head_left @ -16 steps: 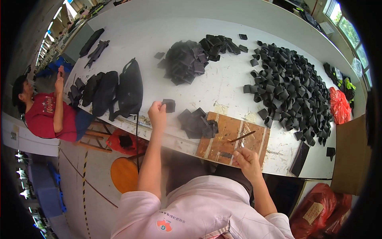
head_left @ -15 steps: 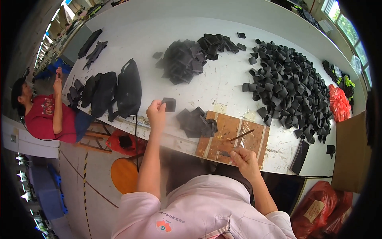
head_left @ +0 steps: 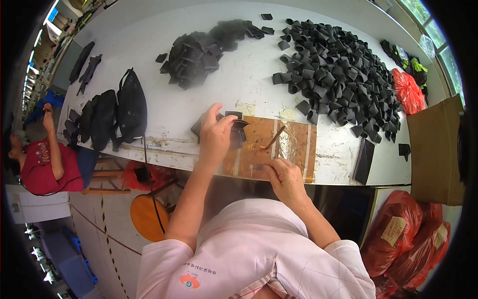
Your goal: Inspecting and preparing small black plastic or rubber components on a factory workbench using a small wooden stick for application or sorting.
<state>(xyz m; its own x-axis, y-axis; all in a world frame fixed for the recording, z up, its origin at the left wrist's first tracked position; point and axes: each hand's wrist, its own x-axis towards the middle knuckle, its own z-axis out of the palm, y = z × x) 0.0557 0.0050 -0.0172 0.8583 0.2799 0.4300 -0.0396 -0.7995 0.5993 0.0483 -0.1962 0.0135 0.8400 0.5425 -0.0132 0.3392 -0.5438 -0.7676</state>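
My left hand (head_left: 215, 137) is over the left edge of a brown wooden board (head_left: 254, 134), its thumb and fingers closed on a small black fabric piece (head_left: 240, 121). More black pieces (head_left: 195, 128) lie partly hidden behind that hand. My right hand (head_left: 286, 180) is at the board's near edge with thumb and forefinger pinched together. A small dark blurred thing pokes out from its fingertips, too unclear to name. On the board rests a thin brown stick (head_left: 276, 137), beside strips of clear tape.
Folded black loops form a big heap (head_left: 338, 70) at the right; flat black pieces (head_left: 194, 57) are piled farther left. Black pouches (head_left: 132, 107) lie at the table's left. Red bags (head_left: 393, 231) and a cardboard box (head_left: 435, 149) stand at right. A co-worker (head_left: 47, 157) sits at left.
My left hand, with a black piece, has come right from open table to the board's left edge. The whole view has shifted. My right hand stays by the board's near edge.
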